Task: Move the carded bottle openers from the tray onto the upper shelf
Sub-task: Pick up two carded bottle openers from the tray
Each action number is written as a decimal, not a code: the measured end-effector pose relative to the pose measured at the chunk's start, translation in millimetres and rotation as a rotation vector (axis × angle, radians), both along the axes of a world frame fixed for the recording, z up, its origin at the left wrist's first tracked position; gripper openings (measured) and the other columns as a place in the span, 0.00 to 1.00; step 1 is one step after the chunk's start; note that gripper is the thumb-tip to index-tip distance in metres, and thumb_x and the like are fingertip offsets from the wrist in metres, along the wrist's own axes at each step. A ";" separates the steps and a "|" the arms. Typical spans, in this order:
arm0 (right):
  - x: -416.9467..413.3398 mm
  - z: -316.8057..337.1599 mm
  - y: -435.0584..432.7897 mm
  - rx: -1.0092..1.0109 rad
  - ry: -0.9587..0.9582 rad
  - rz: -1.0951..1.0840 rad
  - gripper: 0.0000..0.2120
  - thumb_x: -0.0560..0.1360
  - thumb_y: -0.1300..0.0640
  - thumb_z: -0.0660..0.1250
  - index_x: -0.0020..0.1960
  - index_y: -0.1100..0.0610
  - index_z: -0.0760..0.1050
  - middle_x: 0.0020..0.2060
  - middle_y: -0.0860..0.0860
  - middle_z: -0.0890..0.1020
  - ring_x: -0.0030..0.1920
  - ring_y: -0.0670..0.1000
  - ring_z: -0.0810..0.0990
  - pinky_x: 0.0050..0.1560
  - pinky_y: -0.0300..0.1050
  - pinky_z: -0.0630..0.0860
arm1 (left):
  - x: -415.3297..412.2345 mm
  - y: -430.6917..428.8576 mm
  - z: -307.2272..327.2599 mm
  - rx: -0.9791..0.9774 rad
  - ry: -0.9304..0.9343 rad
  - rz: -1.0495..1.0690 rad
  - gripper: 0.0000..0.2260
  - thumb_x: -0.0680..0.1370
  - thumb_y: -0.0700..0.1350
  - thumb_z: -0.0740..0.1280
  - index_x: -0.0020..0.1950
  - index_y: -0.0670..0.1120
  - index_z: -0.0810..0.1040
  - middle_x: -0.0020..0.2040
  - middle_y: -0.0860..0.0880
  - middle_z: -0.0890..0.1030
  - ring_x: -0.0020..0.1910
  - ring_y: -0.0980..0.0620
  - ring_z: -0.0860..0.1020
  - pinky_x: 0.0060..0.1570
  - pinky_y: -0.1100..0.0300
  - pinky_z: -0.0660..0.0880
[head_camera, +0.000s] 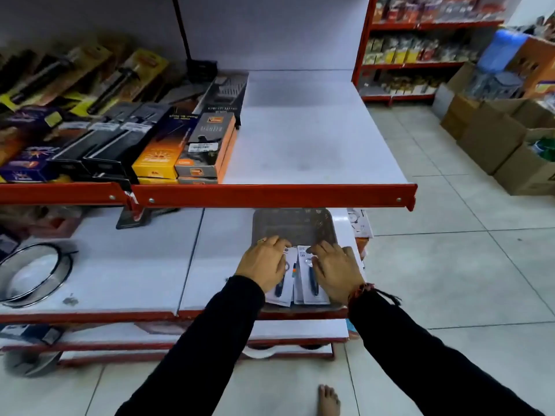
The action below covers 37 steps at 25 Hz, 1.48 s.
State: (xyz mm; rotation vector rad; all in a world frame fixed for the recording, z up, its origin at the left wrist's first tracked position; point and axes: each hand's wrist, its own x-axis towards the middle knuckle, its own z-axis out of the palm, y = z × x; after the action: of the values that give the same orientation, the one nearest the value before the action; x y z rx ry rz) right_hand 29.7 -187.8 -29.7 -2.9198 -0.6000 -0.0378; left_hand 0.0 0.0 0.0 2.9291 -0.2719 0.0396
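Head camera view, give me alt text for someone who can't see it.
Both hands, the left hand and right hand, rest on carded bottle openers lying in a dark tray on a lower store shelf. Above it, the upper shelf is bare on its right side, with boxed kitchen tools stacked to the left.

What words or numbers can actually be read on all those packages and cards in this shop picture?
None can be read with confidence.
White cards of the bottle openers in the tray: print too small.
Orange and grey boxes on the upper shelf: logo and barcode label blurred.
Black grater box: white lettering upside down and blurred.
Yellow box: blurred.
Cardboard cartons on the floor: no legible print.
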 end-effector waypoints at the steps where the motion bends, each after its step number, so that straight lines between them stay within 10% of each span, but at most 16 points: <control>1: 14.0 -6.3 1.8 -0.050 0.018 0.001 0.20 0.78 0.51 0.51 0.62 0.52 0.76 0.58 0.52 0.80 0.57 0.58 0.77 0.58 0.55 0.66 | 15.5 0.4 -7.9 0.045 0.063 0.011 0.17 0.80 0.44 0.59 0.68 0.48 0.74 0.63 0.48 0.78 0.60 0.45 0.78 0.60 0.52 0.77; 12: 101.2 -53.0 19.9 -0.419 0.164 0.050 0.19 0.75 0.46 0.63 0.64 0.46 0.79 0.68 0.50 0.75 0.71 0.60 0.64 0.74 0.62 0.48 | 103.4 -13.6 -66.6 0.328 0.417 -0.026 0.19 0.74 0.45 0.69 0.65 0.45 0.77 0.66 0.45 0.79 0.66 0.44 0.76 0.70 0.49 0.70; 26: 78.4 -0.7 9.8 -0.148 0.170 0.028 0.17 0.75 0.56 0.57 0.61 0.51 0.75 0.51 0.54 0.84 0.55 0.57 0.80 0.59 0.54 0.60 | 69.0 6.1 -14.3 0.183 0.206 0.054 0.15 0.76 0.36 0.64 0.62 0.42 0.80 0.62 0.42 0.80 0.60 0.41 0.79 0.60 0.53 0.77; 37: -10.6 93.6 6.7 -0.001 -0.116 0.072 0.20 0.77 0.61 0.58 0.69 0.56 0.69 0.64 0.55 0.77 0.62 0.59 0.75 0.56 0.52 0.73 | -11.1 25.4 89.6 0.201 -0.071 0.039 0.16 0.77 0.35 0.60 0.62 0.43 0.78 0.57 0.43 0.83 0.59 0.42 0.77 0.60 0.51 0.74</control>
State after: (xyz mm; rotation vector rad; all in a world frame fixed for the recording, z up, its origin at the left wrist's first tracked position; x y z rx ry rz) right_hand 19.1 -181.1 63.9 -2.9101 -0.7234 -0.1993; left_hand -11.1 25.4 89.6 3.1371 -0.2430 0.1295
